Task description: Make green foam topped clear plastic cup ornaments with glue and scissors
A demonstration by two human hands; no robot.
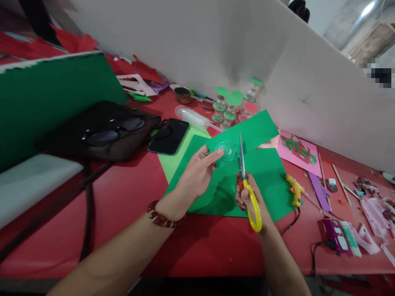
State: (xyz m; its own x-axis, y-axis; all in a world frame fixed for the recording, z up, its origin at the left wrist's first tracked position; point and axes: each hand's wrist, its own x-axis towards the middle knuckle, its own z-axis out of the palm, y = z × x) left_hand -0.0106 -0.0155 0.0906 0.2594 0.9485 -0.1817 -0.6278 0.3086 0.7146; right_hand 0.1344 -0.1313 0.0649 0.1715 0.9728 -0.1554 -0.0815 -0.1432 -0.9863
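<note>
My left hand [197,170], a beaded bracelet at its wrist, pinches a strip of green paper [257,129]. Its thumb presses a clear round plastic piece [226,151] flat against the strip; whether this is a lid or a cup cannot be told. In my right hand [247,197] are scissors [251,205] with yellow and red handles, their blades pointing away from me. The blades stand at the strip, just right of the clear piece. Beneath both hands lies a larger green sheet [265,176] over a light green one [173,164].
Several small clear cups with green or red discs [233,100] stand by the wall. A phone [169,135], a black bag [123,148] and sunglasses [103,137] lie left. To the right are a yellow glue gun [294,191], a pink sheet [314,162] and a purple box [336,236] with cord.
</note>
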